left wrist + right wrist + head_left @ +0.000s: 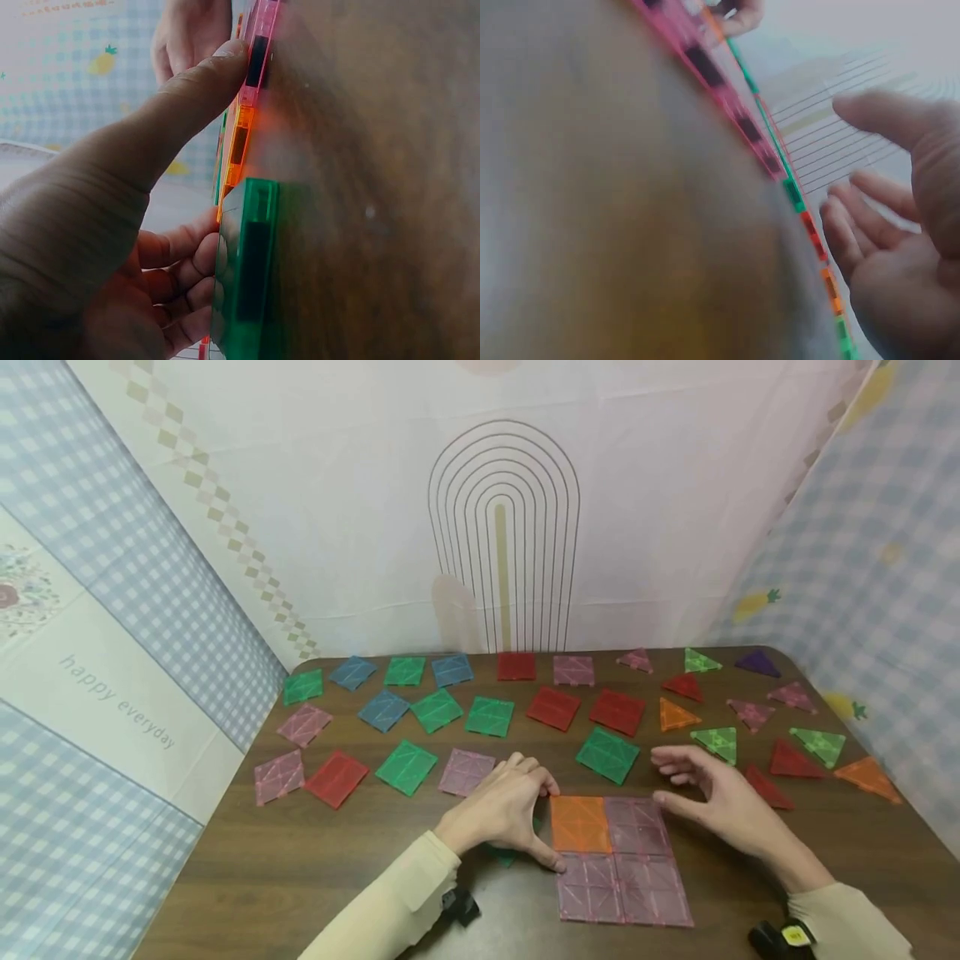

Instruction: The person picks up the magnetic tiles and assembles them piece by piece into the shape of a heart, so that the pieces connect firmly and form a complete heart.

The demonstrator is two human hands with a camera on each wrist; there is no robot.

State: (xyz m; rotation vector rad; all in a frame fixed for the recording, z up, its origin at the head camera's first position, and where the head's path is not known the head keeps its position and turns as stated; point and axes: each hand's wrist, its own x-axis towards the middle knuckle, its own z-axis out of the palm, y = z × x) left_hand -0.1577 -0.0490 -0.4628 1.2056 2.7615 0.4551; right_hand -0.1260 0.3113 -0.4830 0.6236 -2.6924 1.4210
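A block of flat translucent magnetic tiles lies on the table: an orange square tile [581, 824] at its upper left and three pinkish-purple square tiles [651, 889] beside and below it. My left hand [504, 806] spans the block's left side, thumb tip at the lower purple tile's edge and forefinger by the orange tile's top corner. Beneath that palm, a green square tile [505, 856] is mostly hidden; its edge shows close up in the left wrist view. My right hand [716, 802] hovers by the block's upper right corner, fingers apart from the thumb and holding nothing.
Green, blue, red and purple square tiles, such as a red one [337, 779], lie scattered behind and to the left on the wooden table [247, 877]. Triangular tiles, including an orange one [868, 778], cover the right side. A white cloth backdrop [360, 527] hangs at the back edge.
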